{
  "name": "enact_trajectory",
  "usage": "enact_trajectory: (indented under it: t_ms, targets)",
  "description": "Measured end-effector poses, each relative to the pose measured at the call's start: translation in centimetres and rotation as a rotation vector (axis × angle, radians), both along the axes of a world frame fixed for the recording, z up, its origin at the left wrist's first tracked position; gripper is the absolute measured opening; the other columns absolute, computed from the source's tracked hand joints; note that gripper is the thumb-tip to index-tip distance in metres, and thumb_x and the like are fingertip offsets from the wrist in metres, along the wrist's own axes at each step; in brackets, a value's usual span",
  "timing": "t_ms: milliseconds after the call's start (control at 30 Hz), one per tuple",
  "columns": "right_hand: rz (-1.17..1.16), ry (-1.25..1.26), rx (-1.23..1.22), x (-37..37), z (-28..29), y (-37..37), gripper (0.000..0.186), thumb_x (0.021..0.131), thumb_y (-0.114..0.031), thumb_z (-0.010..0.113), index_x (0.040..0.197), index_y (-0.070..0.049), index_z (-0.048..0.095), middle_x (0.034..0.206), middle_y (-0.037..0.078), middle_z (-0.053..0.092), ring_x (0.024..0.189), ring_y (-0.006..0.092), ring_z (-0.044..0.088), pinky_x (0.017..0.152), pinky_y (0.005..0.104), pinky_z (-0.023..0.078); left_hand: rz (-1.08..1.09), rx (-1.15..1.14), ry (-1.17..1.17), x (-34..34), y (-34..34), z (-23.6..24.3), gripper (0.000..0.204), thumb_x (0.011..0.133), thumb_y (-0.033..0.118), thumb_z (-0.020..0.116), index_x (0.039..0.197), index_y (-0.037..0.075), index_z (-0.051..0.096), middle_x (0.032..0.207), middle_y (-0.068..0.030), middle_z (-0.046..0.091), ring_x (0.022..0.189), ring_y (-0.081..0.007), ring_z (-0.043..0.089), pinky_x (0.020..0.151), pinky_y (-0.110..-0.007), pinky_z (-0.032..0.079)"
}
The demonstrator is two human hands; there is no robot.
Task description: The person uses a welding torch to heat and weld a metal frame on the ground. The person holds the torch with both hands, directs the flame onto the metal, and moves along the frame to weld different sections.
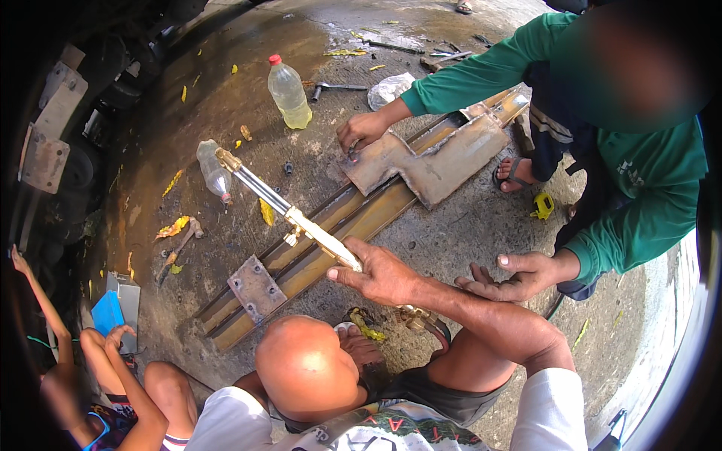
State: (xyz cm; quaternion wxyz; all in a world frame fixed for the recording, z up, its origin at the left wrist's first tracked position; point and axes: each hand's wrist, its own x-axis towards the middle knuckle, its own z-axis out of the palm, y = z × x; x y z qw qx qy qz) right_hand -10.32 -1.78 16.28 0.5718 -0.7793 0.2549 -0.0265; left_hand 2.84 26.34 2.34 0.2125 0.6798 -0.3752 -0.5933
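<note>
My right hand [380,274] is closed round the handle of a brass and silver cutting torch [274,199], whose head points to the far left. Brass valves and hose fittings [414,317] show below my forearm. My left hand is out of sight; that arm passes behind my bent knee [307,361]. Under the torch lie two long rusty steel channels [361,233], side by side. A bolt-holed steel plate [256,289] sits on their near end, and a larger angular plate [459,161] on their far part. A co-worker's hand [362,133] touches that larger plate's left corner.
The co-worker in green [481,79] crouches at right, other hand [523,276] near my forearm. Two plastic bottles, one upright [288,94] and one lying [213,169], a ratchet wrench [338,88], a hammer [179,252] and a yellow tape measure [542,206] are on the concrete. Another person [113,376] sits at left.
</note>
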Motion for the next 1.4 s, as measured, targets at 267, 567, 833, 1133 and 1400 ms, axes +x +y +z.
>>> enact_trajectory:
  t_ms: [267, 567, 833, 1133, 1400]
  targets:
    - [-0.019, 0.009, -0.008, -0.1, 0.2, -0.1, 0.048, 0.095, -0.041, 0.063, 0.118, 0.0, 0.052, 0.083, 0.021, 0.063, 0.082, 0.0313, 0.066, 0.077, 0.0453, 0.05, -0.011, -0.01, 0.002, 0.1, -0.2, -0.3, 0.033, 0.095, 0.036, 0.063, 0.099, 0.004, 0.07, 0.08, -0.0085, 0.068, 0.075, -0.0157, 0.062, 0.069, -0.036, 0.05]
    - [-0.035, 0.0, -0.027, -0.2, 0.2, -0.2, 0.054, 0.095, -0.043, 0.063, 0.124, 0.001, 0.051, 0.093, 0.023, 0.065, 0.091, 0.0318, 0.065, 0.082, 0.0453, 0.05, -0.051, -0.033, 0.009, 0.3, -1.9, -0.5, 0.033, 0.095, 0.035, 0.063, 0.098, 0.004, 0.07, 0.08, -0.0086, 0.069, 0.075, -0.0159, 0.063, 0.069, -0.035, 0.05]
    - [-0.036, 0.014, -0.017, -0.3, 1.5, 0.1, 0.058, 0.095, -0.044, 0.063, 0.128, 0.001, 0.051, 0.097, 0.023, 0.066, 0.094, 0.0316, 0.065, 0.083, 0.044, 0.05, -0.138, -0.065, 0.019, 0.4, -3.9, -1.3, 0.032, 0.095, 0.035, 0.063, 0.098, 0.004, 0.07, 0.081, -0.0087, 0.069, 0.076, -0.0161, 0.063, 0.069, -0.035, 0.05]
    - [-0.057, 0.001, -0.024, -0.8, 1.7, 0.8, 0.058, 0.095, -0.046, 0.063, 0.128, -0.001, 0.051, 0.096, 0.02, 0.066, 0.095, 0.0291, 0.065, 0.085, 0.0426, 0.05, -0.265, -0.14, 0.057, -1.2, -6.0, -2.3, 0.032, 0.095, 0.034, 0.062, 0.097, 0.004, 0.07, 0.081, -0.0088, 0.069, 0.076, -0.0163, 0.063, 0.07, -0.035, 0.051]
    - [-0.1, -0.075, -0.062, -0.4, -0.2, 0.7, 0.064, 0.094, -0.048, 0.063, 0.134, 0.0, 0.048, 0.093, 0.02, 0.067, 0.094, 0.0291, 0.066, 0.085, 0.0431, 0.05, -0.379, -0.2, 0.14, -4.4, -8.2, -3.5, 0.031, 0.096, 0.034, 0.062, 0.097, 0.004, 0.07, 0.081, -0.0089, 0.069, 0.077, -0.0164, 0.064, 0.07, -0.035, 0.051]
